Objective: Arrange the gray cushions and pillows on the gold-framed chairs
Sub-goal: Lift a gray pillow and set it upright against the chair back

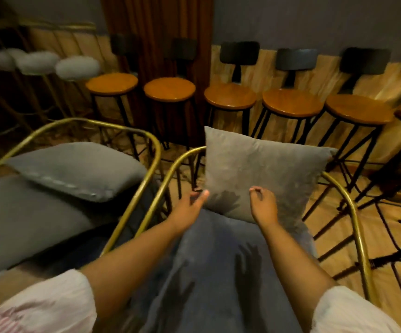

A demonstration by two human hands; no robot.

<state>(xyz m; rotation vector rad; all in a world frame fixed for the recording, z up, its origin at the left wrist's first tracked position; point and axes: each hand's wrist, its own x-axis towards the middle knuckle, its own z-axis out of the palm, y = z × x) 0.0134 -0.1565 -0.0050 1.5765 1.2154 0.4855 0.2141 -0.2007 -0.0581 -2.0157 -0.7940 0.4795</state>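
A gray pillow (264, 174) stands upright against the back of the gold-framed chair (360, 227) in front of me, on its gray seat cushion (218, 267). My left hand (188, 209) hovers at the pillow's lower left corner, fingers apart, holding nothing. My right hand (263, 205) is just in front of the pillow's lower middle, fingers loosely curled and empty. On the left, a second gold-framed chair (146, 183) carries a gray seat cushion (19, 224) with another gray pillow (79, 169) lying tilted on it.
A row of round wooden stools (230, 96) with black legs and dark backrests lines the far wall. Fluffy white stools (78, 67) on gold legs stand at the far left. The stools' black legs crowd the wooden floor (372, 227) on the right.
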